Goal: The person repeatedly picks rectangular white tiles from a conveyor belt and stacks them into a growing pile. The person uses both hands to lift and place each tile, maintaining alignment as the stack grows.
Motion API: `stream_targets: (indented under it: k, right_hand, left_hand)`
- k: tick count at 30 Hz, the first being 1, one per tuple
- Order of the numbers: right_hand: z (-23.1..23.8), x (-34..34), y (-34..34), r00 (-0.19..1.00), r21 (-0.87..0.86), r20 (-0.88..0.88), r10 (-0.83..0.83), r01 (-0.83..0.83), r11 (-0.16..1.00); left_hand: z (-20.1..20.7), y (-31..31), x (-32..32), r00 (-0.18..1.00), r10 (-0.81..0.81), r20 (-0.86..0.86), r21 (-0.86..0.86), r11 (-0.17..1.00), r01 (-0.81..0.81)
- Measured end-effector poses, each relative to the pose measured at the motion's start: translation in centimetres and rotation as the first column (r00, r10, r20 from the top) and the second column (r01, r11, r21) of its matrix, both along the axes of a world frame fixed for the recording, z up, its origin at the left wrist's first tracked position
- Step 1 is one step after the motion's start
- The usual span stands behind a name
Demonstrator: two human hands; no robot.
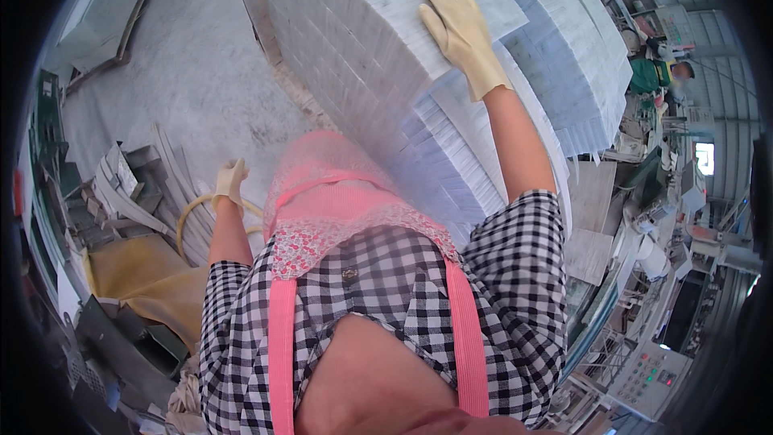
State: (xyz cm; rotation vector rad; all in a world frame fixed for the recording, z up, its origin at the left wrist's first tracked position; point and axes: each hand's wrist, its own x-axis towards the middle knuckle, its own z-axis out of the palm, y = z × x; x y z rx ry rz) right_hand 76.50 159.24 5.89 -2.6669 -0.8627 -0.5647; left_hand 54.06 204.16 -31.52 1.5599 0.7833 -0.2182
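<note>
My right hand point(460, 31), in a cream rubber glove, lies flat with fingers stretched on top of a tall stack of pale grey, streaked slabs point(378, 48). The stack's side shows many thin layers set like brickwork. Just beyond that arm, another pile of thin pale pieces point(576, 89) has ragged edges. My left hand point(230, 180), gloved too, hangs low at my left side, apart from the stack. Its fingers are curled closed, and nothing shows in them. Behind the left wrist a yellow hose point(185, 229) loops.
Long pale strips point(165, 185) and scrap lie on the left, beside a yellowish-brown sheet point(149, 282). Dusty grey floor point(193, 48) stretches ahead. At the far right a person in green point(648, 75) is among machinery, with a control panel point(651, 379) nearer.
</note>
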Motion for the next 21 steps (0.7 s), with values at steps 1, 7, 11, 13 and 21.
stream_targets:
  k: [1,7,11,13,21]
  right_hand:
    - [-0.4,0.0,-0.3,0.999,-0.007,-0.033,0.023,-0.023,1.000]
    - [0.9,-3.6,-0.7,0.962,0.479,-0.254,0.103,0.033,0.877]
    - [1.4,-8.2,0.2,0.998,-0.065,-0.055,-0.010,0.007,0.998]
    - [1.0,-9.8,1.2,0.997,-0.246,0.030,-0.068,0.073,0.967]
    - [0.5,-9.9,3.5,0.985,-0.277,0.173,-0.009,0.058,0.959]
  left_hand:
    - [0.9,-0.6,1.0,0.999,-0.032,0.038,0.026,0.999,0.031]
    - [2.7,-0.2,2.9,0.970,-0.130,0.205,0.121,0.987,0.107]
    - [1.1,2.4,1.5,0.978,-0.207,0.032,0.028,0.978,0.206]
    - [0.7,3.8,0.5,0.975,-0.218,-0.031,-0.016,0.976,0.218]
    - [1.3,6.0,-0.6,0.987,-0.149,0.061,-0.010,0.989,0.150]
